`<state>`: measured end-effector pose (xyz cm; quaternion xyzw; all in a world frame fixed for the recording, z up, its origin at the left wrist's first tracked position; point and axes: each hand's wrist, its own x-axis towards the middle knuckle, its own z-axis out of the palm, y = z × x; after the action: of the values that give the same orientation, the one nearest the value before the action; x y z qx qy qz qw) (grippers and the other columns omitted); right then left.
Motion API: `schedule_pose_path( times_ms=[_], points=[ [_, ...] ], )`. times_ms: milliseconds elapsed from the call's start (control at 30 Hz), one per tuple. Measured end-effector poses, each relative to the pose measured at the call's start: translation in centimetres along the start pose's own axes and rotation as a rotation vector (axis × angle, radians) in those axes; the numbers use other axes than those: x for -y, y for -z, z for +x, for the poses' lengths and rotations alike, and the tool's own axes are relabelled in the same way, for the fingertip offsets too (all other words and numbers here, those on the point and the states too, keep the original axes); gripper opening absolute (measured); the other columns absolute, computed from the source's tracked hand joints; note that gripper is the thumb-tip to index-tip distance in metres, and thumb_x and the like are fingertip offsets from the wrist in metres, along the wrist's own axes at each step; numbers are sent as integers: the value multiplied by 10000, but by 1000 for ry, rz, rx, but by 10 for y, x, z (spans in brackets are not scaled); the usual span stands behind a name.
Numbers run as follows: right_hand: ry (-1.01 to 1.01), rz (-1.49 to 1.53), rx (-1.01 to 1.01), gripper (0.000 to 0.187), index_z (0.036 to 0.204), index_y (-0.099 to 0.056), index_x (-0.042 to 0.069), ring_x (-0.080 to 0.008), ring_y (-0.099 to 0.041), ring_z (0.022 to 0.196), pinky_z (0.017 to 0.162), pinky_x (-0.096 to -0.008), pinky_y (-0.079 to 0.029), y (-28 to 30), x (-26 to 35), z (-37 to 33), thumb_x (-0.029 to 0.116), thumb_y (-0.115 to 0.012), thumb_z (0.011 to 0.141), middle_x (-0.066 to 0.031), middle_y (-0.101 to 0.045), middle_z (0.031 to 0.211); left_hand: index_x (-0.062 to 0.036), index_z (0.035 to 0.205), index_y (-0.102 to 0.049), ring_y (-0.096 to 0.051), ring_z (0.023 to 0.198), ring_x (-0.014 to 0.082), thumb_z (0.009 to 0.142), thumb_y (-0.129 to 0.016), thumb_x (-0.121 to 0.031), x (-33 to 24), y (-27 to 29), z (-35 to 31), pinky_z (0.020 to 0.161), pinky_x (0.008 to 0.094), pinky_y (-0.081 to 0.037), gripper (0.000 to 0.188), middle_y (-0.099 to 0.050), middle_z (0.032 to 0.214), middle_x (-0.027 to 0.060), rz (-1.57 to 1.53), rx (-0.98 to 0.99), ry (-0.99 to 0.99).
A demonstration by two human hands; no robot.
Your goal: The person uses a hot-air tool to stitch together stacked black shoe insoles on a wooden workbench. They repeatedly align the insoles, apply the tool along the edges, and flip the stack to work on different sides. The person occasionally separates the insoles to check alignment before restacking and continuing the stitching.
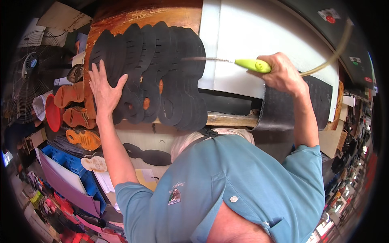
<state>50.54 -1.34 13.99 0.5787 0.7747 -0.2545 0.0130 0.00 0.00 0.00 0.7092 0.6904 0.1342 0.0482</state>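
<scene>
My right hand [283, 73] is wrapped round a lime-green air blow gun [247, 64]. Its thin metal nozzle reaches left over a row of overlapping black shoe-sole pieces [184, 81], and a pale hose [330, 60] runs from behind the hand toward the upper right. On the left end of that row my left hand [106, 91] lies with fingers and thumb spread. Some pieces carry short slits and holes, through which the wooden table [121, 18] shows orange.
A white board [243, 36] covers the table's right side. Black sheet material [312, 101] hangs over its front edge. At left are a fan [30, 62], orange-brown sole-shaped patterns [83, 138], a red disc [52, 112] and a blue crate [87, 178]. A red button [330, 19] sits upper right.
</scene>
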Motion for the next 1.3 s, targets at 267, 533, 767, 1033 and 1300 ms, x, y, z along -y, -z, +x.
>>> schedule_pose_path(
  times_ms=[267, 533, 767, 1033, 1300],
  points=[
    [1, -15, -18, 224, 919, -778, 37, -396, -700, 712, 695, -478, -561, -5, -10, -5, 241, -866, 893, -205, -711, 753, -144, 1733, -283, -178, 1650, 479, 951, -768, -608, 2, 1, 3, 1315, 618, -207, 1030, -222, 1774, 280, -45, -33, -38],
    [90, 4, -49, 303, 901, -741, 5, -364, -655, 622, 641, -446, -536, -16, -3, 6, 288, -837, 955, -184, -661, 680, -135, 1725, -297, -201, 1642, 481, 945, -777, -602, 3, 5, 2, 1317, 597, -216, 1028, -231, 1772, 278, 16, -31, -62],
    [208, -35, 26, 271, 902, -751, 25, -401, -669, 683, 666, -468, -544, -24, 7, 15, 280, -836, 933, -196, -674, 716, -159, 1726, -300, -206, 1641, 477, 941, -782, -601, 3, 2, 2, 1317, 594, -221, 1021, -241, 1771, 269, -6, -20, -49],
    [2, 75, -41, 248, 955, -770, 41, -432, -697, 780, 726, -497, -559, -2, -7, 3, 281, -822, 918, -223, -718, 819, -164, 1726, -310, -213, 1642, 470, 950, -783, -580, 3, -1, 1, 1316, 588, -226, 1000, -246, 1777, 247, -47, -36, -57],
    [-104, 39, 52, 241, 933, -772, 23, -417, -692, 735, 725, -493, -554, 17, -16, -17, 250, -850, 909, -220, -710, 776, -159, 1722, -323, -221, 1639, 472, 951, -784, -577, 4, -5, 1, 1315, 584, -229, 991, -258, 1772, 249, -52, -52, -79]
  ],
)
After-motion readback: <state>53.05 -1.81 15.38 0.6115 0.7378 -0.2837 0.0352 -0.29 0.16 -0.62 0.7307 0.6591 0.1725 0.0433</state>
